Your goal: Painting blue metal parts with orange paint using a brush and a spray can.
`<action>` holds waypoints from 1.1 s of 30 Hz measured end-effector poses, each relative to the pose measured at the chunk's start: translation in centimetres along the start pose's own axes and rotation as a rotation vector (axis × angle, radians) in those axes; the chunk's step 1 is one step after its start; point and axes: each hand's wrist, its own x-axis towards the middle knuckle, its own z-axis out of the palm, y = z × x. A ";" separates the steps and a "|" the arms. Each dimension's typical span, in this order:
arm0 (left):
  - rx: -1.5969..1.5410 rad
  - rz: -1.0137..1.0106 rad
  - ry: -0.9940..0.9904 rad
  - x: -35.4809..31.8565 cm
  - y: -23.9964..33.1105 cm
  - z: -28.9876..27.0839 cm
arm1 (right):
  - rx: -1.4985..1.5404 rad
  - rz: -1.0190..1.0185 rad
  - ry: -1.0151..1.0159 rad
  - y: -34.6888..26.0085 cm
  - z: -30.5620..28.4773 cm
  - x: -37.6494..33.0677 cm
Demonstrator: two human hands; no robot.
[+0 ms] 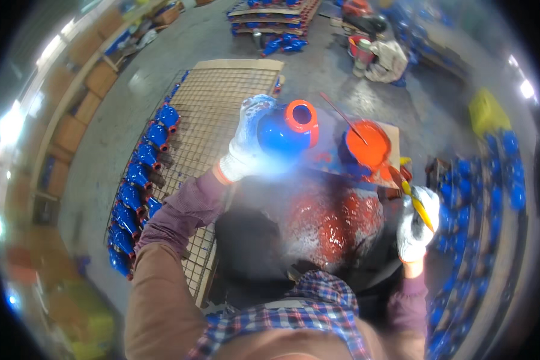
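Observation:
My gloved left hand (245, 144) grips a glossy blue, bottle-shaped part (279, 135) from its left side. The part's open end, ringed in orange-red, tilts up and to the right. Over on the right, my gloved right hand (419, 231) is closed round a paintbrush (422, 210) with a yellow handle. Its bristle end points up and left, toward a round container of orange-red paint (372, 149). A thin red stick (342, 114) leans in the paint. The brush and the blue part are apart.
On the left, a wire-mesh rack (222, 90) carries a row of similar blue parts (139, 175). More blue pieces (462, 192) fill racks at the right. Below the paint lies a red-smeared surface (333, 225). A stacked pallet (273, 18) stands farther back.

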 end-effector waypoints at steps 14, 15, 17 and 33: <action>-0.534 -1.359 0.741 -15.1 -2.9 -7.4 | -0.276 -0.586 -0.422 2.4 4.5 4.2; -0.659 -1.409 0.727 -16.2 -3.1 -9.2 | -0.281 -0.615 -0.443 2.6 4.5 4.4; -0.550 -1.609 0.745 -18.4 -3.2 -11.6 | -0.224 -0.652 -0.450 2.9 4.4 4.6; 0.810 -0.861 -0.471 -26.1 -9.3 -17.7 | -0.171 -0.014 -0.582 5.8 0.8 5.2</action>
